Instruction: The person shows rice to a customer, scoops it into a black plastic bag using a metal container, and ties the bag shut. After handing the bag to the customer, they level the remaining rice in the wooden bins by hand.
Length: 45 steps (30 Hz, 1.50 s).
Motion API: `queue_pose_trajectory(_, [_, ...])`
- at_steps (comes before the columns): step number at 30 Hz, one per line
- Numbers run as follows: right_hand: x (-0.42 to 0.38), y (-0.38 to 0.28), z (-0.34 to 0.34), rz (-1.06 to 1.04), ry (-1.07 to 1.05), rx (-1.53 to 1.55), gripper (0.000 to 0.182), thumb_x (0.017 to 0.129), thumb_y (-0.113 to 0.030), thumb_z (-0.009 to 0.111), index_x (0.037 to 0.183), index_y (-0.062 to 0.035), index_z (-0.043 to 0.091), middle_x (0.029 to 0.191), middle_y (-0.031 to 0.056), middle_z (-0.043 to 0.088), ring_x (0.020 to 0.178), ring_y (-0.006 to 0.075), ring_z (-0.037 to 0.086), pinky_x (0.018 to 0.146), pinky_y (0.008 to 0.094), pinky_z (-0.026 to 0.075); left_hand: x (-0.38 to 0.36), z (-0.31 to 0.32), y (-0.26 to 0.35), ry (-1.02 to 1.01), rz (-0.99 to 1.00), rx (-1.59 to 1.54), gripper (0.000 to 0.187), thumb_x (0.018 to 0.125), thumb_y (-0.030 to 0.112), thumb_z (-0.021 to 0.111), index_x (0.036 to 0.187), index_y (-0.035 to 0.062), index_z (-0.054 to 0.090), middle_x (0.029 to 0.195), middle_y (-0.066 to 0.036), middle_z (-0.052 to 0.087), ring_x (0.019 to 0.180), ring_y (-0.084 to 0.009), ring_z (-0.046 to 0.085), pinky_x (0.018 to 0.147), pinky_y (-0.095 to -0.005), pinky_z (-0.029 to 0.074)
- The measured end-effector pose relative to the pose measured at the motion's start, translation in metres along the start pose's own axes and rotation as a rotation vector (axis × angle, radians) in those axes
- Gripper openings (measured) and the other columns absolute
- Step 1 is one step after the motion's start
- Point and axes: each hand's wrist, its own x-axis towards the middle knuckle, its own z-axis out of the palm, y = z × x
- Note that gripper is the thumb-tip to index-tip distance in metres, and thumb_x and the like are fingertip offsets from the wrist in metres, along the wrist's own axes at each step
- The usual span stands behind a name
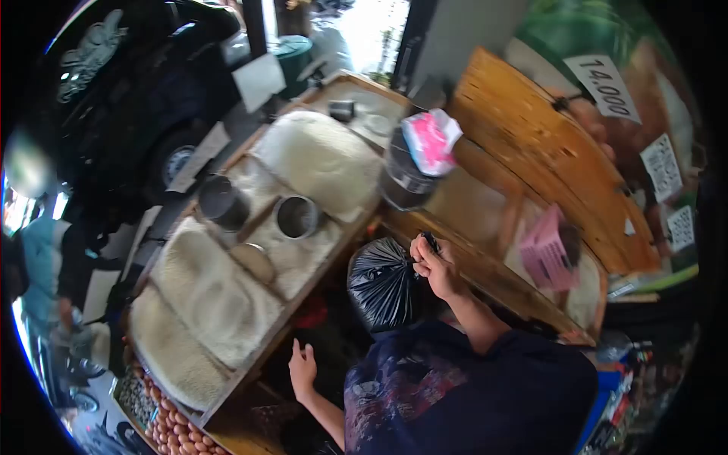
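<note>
My right hand (434, 262) grips the gathered neck of a full black plastic bag (383, 280) in front of my chest. The bag hangs rounded and creased; its contents are hidden. My left hand (302, 368) is low beside the wooden bin, fingers apart with nothing in them. Nearest to it is the edge of the divided wooden bin (262, 350), whose compartments hold heaps of pale rice (315, 152). On the rice rest a dark metal measuring can (223, 203), an open metal can (296, 217) and a round lid or disc (254, 262).
A dark container (406, 171) topped with a pink-and-white packet (431, 142) stands between the bins. At right are a raised wooden board (546, 159) and a pink paper (547, 246). Brown eggs (178, 432) lie at lower left. A black vehicle (144, 98) stands beyond the bin.
</note>
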Motion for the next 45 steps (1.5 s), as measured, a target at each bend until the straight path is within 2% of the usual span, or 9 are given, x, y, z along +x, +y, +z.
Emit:
queue_pose_trajectory(2, [-0.023, -0.008, -0.024, -0.021, 0.258, 0.004, 0.035, 0.1, -0.037, 0.05, 0.08, -0.0078, 0.051, 0.071, -0.0017, 0.046, 0.053, 0.0045, 0.037, 0.048, 0.0204, 0.03, -0.013, 0.012, -0.03, -0.372, -0.015, 0.22, 0.053, 0.092, 0.038, 0.057, 0.131, 0.0017, 0.054, 0.095, -0.02, 0.069, 0.094, -0.0338, 0.067, 0.083, -0.0412, 0.051])
queue_pose_trajectory(11, [0.044, -0.048, -0.213, -0.464, 0.68, -0.33, 0.032, 0.099, -0.038, 0.052, 0.081, -0.0116, 0.05, 0.073, -0.0044, 0.043, 0.052, 0.003, 0.032, 0.044, 0.02, 0.024, -0.022, -0.027, 0.008, -0.122, 0.032, 0.082, 0.043, 0.09, 0.031, 0.06, 0.122, 0.0021, 0.059, 0.098, -0.022, 0.068, 0.095, -0.0363, 0.066, 0.084, -0.0409, 0.051])
queue_pose_trajectory(20, [0.121, 0.098, -0.406, -0.087, 0.766, -0.485, 0.027, 0.102, -0.032, 0.044, 0.098, -0.0079, 0.054, 0.072, -0.0016, 0.047, 0.045, 0.0051, 0.037, 0.037, 0.0207, 0.029, 0.042, -0.017, 0.017, 0.659, -0.08, 0.14, 0.051, 0.091, 0.031, 0.06, 0.133, 0.0036, 0.048, 0.136, -0.026, 0.042, 0.125, -0.0401, 0.042, 0.103, -0.0467, 0.035])
queue_pose_trajectory(23, [0.148, 0.167, -0.469, 0.529, 0.554, -0.599, 0.027, 0.099, -0.028, 0.047, 0.109, -0.0042, 0.055, 0.076, 0.0065, 0.06, 0.049, 0.0191, 0.056, 0.044, 0.0351, 0.047, 0.054, -0.006, -0.012, 0.818, -0.274, 0.237, 0.066, 0.092, 0.036, 0.057, 0.144, 0.0035, 0.033, 0.148, -0.031, 0.024, 0.137, -0.0466, 0.022, 0.111, -0.0528, 0.022])
queue_pose_trajectory(26, [0.141, 0.163, -0.383, 0.346, 0.405, -1.891, 0.041, 0.093, -0.029, 0.049, 0.121, 0.0001, 0.057, 0.096, 0.0213, 0.069, 0.079, 0.0416, 0.066, 0.071, 0.0496, 0.052, 0.065, -0.017, -0.043, 0.855, -0.341, 0.302, 0.075, 0.093, 0.042, 0.053, 0.15, 0.004, 0.02, 0.152, -0.031, 0.013, 0.142, -0.0474, 0.011, 0.114, -0.0547, 0.013])
queue_pose_trajectory(30, [0.11, 0.105, -0.177, 0.52, -0.446, -1.487, 0.036, 0.088, -0.028, 0.05, 0.092, 0.0033, 0.068, 0.088, 0.0302, 0.064, 0.087, 0.0444, 0.064, 0.078, 0.0488, 0.049, 0.095, -0.025, -0.073, 0.83, -0.285, 0.383, 0.08, 0.094, 0.047, 0.049, 0.152, 0.0046, 0.013, 0.154, -0.032, 0.006, 0.143, -0.0476, 0.005, 0.115, -0.0548, 0.008])
queue_pose_trajectory(32, [0.092, 0.106, -0.079, 0.387, -0.66, -1.007, 0.025, 0.092, -0.022, 0.056, 0.095, 0.0, 0.067, 0.07, 0.0111, 0.064, 0.069, 0.0151, 0.063, 0.065, 0.0304, 0.049, 0.122, -0.035, -0.071, 0.809, -0.222, 0.412, 0.081, 0.093, 0.046, 0.05, 0.152, 0.0047, 0.014, 0.154, -0.031, 0.005, 0.144, -0.0471, 0.003, 0.115, -0.0553, 0.007])
queue_pose_trajectory(39, [0.063, 0.208, 0.197, -0.466, -1.14, -0.854, 0.057, 0.091, -0.024, 0.057, 0.14, -0.0017, 0.038, 0.145, 0.0239, 0.036, 0.136, 0.0387, 0.032, 0.113, 0.0473, 0.025, 0.188, -0.092, -0.048, 0.735, 0.06, 0.454, 0.075, 0.092, 0.044, 0.049, 0.152, 0.0089, 0.02, 0.158, -0.024, 0.005, 0.145, -0.0428, 0.002, 0.114, -0.0579, 0.003])
queue_pose_trajectory(45, [0.046, 0.312, 0.295, -0.513, -0.93, -1.223, 0.08, 0.093, -0.041, 0.049, 0.149, 0.0042, 0.013, 0.155, 0.0305, 0.007, 0.144, 0.0451, 0.006, 0.116, 0.0562, 0.007, 0.19, -0.17, -0.103, 0.807, -0.038, 0.234, 0.072, 0.093, 0.039, 0.046, 0.152, 0.0073, 0.019, 0.157, -0.025, 0.009, 0.145, -0.0426, 0.004, 0.115, -0.0555, 0.005])
